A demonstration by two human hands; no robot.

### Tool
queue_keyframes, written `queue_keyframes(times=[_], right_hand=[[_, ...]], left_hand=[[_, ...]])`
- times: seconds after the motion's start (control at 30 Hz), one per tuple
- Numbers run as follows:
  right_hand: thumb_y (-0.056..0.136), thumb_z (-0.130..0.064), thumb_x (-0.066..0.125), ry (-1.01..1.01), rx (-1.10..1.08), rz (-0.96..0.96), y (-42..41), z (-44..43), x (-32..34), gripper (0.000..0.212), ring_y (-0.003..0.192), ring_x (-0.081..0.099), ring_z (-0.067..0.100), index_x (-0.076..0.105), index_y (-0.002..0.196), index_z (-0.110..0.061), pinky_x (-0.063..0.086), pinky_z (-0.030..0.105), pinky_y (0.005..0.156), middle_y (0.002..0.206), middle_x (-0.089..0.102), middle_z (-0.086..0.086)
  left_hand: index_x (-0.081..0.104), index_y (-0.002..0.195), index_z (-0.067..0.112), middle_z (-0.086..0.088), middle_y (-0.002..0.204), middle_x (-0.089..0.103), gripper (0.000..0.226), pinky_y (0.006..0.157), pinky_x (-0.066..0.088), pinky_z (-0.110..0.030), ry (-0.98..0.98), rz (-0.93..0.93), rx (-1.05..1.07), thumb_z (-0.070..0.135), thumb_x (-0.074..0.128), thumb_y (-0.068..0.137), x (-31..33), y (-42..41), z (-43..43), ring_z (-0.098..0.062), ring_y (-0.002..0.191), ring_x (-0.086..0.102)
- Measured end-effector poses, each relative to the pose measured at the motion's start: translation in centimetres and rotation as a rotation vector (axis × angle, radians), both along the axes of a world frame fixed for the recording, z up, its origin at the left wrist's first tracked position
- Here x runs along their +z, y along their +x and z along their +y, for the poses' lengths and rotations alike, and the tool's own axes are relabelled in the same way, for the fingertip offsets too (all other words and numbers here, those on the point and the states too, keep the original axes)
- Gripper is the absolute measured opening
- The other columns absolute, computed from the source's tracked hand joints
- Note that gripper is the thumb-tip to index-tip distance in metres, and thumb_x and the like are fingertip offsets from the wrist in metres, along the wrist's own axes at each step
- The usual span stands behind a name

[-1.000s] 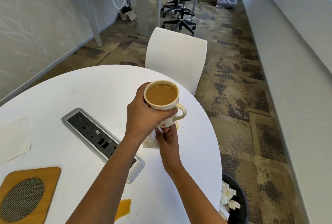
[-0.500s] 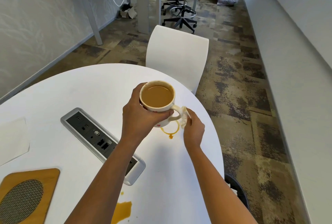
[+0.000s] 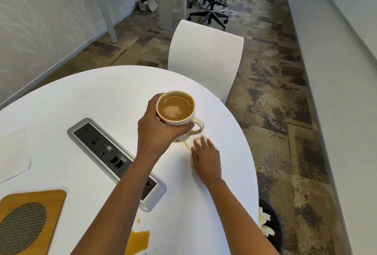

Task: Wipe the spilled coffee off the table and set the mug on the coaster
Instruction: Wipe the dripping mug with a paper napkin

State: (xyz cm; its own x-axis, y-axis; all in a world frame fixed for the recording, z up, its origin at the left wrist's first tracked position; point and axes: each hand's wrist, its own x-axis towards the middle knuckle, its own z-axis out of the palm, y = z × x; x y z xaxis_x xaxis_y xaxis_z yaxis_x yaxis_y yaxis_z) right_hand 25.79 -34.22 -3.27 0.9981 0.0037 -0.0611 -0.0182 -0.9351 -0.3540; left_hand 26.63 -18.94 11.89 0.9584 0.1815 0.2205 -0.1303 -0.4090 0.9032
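left hand (image 3: 157, 132) grips mug (image 3: 175, 109) aloft | right hand (image 3: 206, 156), now flat, presses tissue (image 3: 196, 139) onto coffee ring (image 3: 186, 145) | near puddle (image 3: 138, 240) unwiped, coaster (image 3: 30, 214) waits

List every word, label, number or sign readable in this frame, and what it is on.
No readable words or numbers anywhere.
On the mug: only a small red heart, no lettering visible.
On the power and data panel: any markings by the ports are too small to read.
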Motion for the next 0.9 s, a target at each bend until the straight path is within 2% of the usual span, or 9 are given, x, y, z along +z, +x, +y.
queue_keyframes(times=[0.1, 0.23, 0.3, 0.4, 0.6, 0.73, 0.8, 0.83, 0.9], right_hand=[[0.1, -0.029, 0.03, -0.007, 0.048, -0.003, 0.2, -0.6, 0.0, 0.043, 0.142, 0.024, 0.023, 0.035, 0.142, -0.021, 0.025, 0.042, 0.112, 0.154, 0.028, 0.003], [0.096, -0.026, 0.042, -0.043, 0.081, -0.07, 0.1, -1.3, 0.0, 0.042, 0.134, 0.037, 0.025, 0.043, 0.137, -0.022, 0.033, 0.041, 0.1, 0.15, 0.037, 0.001], [0.093, -0.027, 0.046, -0.053, 0.049, -0.096, 0.0, -1.5, -0.2, 0.04, 0.136, 0.035, 0.025, 0.048, 0.133, -0.027, 0.028, 0.045, 0.102, 0.15, 0.037, -0.002], [0.096, -0.033, 0.041, -0.009, 0.016, -0.054, 0.1, -1.7, -0.8, 0.04, 0.145, 0.015, 0.025, 0.043, 0.136, -0.035, 0.009, 0.047, 0.115, 0.155, 0.025, -0.003], [0.099, -0.009, 0.033, 0.107, 0.172, -0.082, -0.5, -0.4, -0.6, 0.047, 0.145, 0.018, 0.024, 0.033, 0.144, -0.021, 0.006, 0.028, 0.118, 0.155, 0.022, 0.007], [0.09, 0.009, 0.039, 0.22, 0.399, -0.138, -3.7, 1.9, -0.6, 0.05, 0.139, 0.03, 0.032, 0.045, 0.137, -0.008, 0.009, 0.04, 0.117, 0.147, 0.037, 0.014], [0.085, 0.014, 0.046, 0.217, 0.45, -0.183, -4.7, 1.2, -0.9, 0.052, 0.134, 0.038, 0.034, 0.05, 0.132, -0.005, 0.018, 0.046, 0.114, 0.142, 0.044, 0.015], [0.082, 0.016, 0.049, 0.205, 0.445, -0.202, -4.8, 0.4, -0.9, 0.053, 0.131, 0.041, 0.036, 0.052, 0.131, -0.004, 0.021, 0.044, 0.113, 0.141, 0.045, 0.016], [0.085, 0.016, 0.045, 0.203, 0.356, -0.193, -3.9, -1.6, -0.8, 0.053, 0.134, 0.036, 0.037, 0.048, 0.133, -0.004, 0.01, 0.03, 0.118, 0.144, 0.039, 0.018]], left_hand=[[0.046, 0.12, 0.037, 0.022, 0.113, 0.057, 0.085, 0.074, 0.041, -0.007, -0.011, 0.007, 0.003, 0.048, 0.087, 0.046, -0.3, 0.2, 0.0, 0.0, 0.1, 0.054], [0.047, 0.118, 0.039, 0.021, 0.111, 0.059, 0.083, 0.071, 0.04, -0.001, -0.029, 0.023, 0.003, 0.047, 0.087, 0.046, -0.5, 0.4, 0.0, 0.001, 0.1, 0.055], [0.046, 0.12, 0.038, 0.02, 0.113, 0.059, 0.084, 0.071, 0.04, -0.002, -0.02, 0.027, 0.005, 0.046, 0.087, 0.047, -0.6, 0.4, 0.1, -0.001, 0.1, 0.055], [0.046, 0.12, 0.037, 0.02, 0.114, 0.058, 0.084, 0.072, 0.041, -0.006, -0.011, 0.029, 0.006, 0.047, 0.086, 0.047, -0.9, 0.4, 0.2, -0.002, 0.1, 0.055], [0.046, 0.117, 0.041, 0.026, 0.107, 0.057, 0.083, 0.072, 0.04, -0.004, -0.021, 0.042, 0.013, 0.045, 0.087, 0.046, -1.3, 0.7, 0.2, 0.003, 0.096, 0.054], [0.047, 0.115, 0.042, 0.031, 0.103, 0.056, 0.082, 0.072, 0.04, -0.002, -0.04, 0.048, 0.018, 0.045, 0.086, 0.043, -1.5, 0.9, 0.2, 0.007, 0.096, 0.052], [0.046, 0.115, 0.043, 0.031, 0.104, 0.056, 0.082, 0.074, 0.04, -0.005, -0.041, 0.055, 0.018, 0.045, 0.086, 0.043, -1.5, 1.0, 0.3, 0.007, 0.096, 0.052], [0.047, 0.115, 0.043, 0.029, 0.105, 0.057, 0.083, 0.074, 0.041, -0.005, -0.044, 0.058, 0.021, 0.045, 0.087, 0.043, -1.5, 1.1, 0.3, 0.008, 0.095, 0.053], [0.047, 0.115, 0.043, 0.027, 0.106, 0.059, 0.083, 0.072, 0.041, -0.003, -0.052, 0.062, 0.028, 0.044, 0.086, 0.042, -1.5, 1.2, 0.5, 0.011, 0.094, 0.053]])
